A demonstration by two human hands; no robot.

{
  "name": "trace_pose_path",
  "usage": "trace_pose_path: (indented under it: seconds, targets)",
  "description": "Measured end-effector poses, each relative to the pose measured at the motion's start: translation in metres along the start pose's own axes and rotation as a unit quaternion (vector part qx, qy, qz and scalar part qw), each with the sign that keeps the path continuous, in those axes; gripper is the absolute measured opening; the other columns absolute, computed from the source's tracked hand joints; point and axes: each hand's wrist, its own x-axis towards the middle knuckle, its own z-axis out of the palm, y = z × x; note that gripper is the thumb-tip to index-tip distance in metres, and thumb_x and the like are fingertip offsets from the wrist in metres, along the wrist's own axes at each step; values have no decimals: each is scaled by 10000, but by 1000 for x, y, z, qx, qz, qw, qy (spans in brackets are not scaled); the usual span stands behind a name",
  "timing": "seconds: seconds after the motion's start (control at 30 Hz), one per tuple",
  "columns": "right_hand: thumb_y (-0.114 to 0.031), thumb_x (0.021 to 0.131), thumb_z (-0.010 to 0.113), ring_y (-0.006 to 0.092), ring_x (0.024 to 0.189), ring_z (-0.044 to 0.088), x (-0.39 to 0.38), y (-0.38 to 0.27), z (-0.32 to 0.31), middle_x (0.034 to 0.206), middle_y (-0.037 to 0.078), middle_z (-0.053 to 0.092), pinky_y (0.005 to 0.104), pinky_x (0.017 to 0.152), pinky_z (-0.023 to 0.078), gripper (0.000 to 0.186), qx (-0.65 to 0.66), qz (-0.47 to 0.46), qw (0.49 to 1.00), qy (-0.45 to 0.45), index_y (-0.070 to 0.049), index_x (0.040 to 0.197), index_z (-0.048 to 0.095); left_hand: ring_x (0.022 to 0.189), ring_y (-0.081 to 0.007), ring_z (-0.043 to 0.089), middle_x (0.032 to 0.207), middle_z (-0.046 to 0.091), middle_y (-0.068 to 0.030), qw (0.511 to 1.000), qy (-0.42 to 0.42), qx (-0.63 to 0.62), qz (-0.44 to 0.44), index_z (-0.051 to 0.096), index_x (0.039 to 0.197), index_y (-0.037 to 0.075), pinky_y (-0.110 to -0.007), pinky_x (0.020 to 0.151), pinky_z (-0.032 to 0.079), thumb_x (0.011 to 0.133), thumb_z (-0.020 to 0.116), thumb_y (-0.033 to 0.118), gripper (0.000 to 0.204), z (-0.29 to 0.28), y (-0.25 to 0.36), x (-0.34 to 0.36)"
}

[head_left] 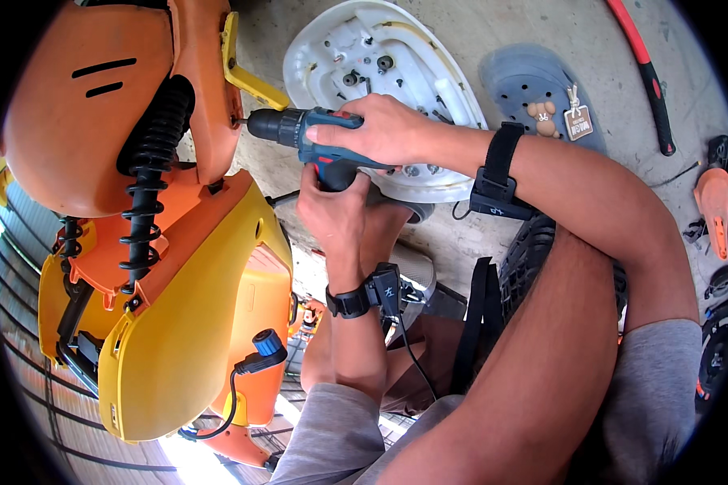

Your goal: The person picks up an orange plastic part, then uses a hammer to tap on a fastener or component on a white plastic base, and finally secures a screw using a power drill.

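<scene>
A blue and black cordless drill (281, 126) lies level in both my hands, its chuck facing left. Around its body is my right hand (380, 129), closed, with the thumb along the side. From below, my left hand (332, 206) grips the lower part of the drill, its thumb and fingers on either side. The bit reaches the edge of an upright orange panel (216, 97) of a vehicle body; whether it sits in a screw there is too small to tell. Just above the chuck sticks out a yellow bracket (255, 85).
Behind the drill lies a white plastic shell (319, 40) holding screws and small parts. A grey-blue clog (505, 69) and a red-and-black handle (655, 97) are on the concrete. At left stand a black coil spring (146, 202), a yellow panel (178, 339) and a blue-capped cable (267, 343).
</scene>
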Motion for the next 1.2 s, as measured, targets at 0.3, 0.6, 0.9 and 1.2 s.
trace_pose_path:
  seconds: [0.3, 0.6, 0.9, 1.2]
  targets:
    - [-651, 781, 616, 165, 470, 558, -3, -2, -2, 644, 94, 593, 298, 402, 457, 686, -7, 3, 1000, 0, -22, 1052, 654, 658, -185, 598, 743, 646, -135, 1000, 4, -25, 10, 601, 890, -39, -312, 674, 492, 601, 743, 184, 391, 1, 3, -1]
    - [-668, 779, 601, 183, 482, 560, -4, 0, -1, 671, 109, 604, 300, 410, 453, 708, -9, 12, 1000, -6, -19, 1054, 658, 670, -188, 607, 752, 653, -137, 1000, 0, -1, 8, 604, 892, -43, -311, 682, 493, 603, 756, 190, 401, 0, 1, -2]
    - [-651, 796, 602, 165, 455, 544, -4, 0, 0, 616, 85, 581, 304, 412, 439, 695, -13, 9, 1000, 10, -22, 1087, 651, 697, -224, 624, 779, 655, -163, 1000, 2, -28, 6, 595, 924, -37, -325, 699, 491, 617, 767, 211, 431, 0, 2, -2]
    - [-648, 794, 606, 160, 427, 526, -3, -1, -2, 585, 76, 561, 292, 376, 423, 681, -1, 2, 1000, 2, -29, 1073, 656, 687, -250, 625, 777, 651, -164, 999, 31, 13, 37, 581, 930, -29, -334, 696, 491, 611, 775, 230, 454, 3, -1, -1]
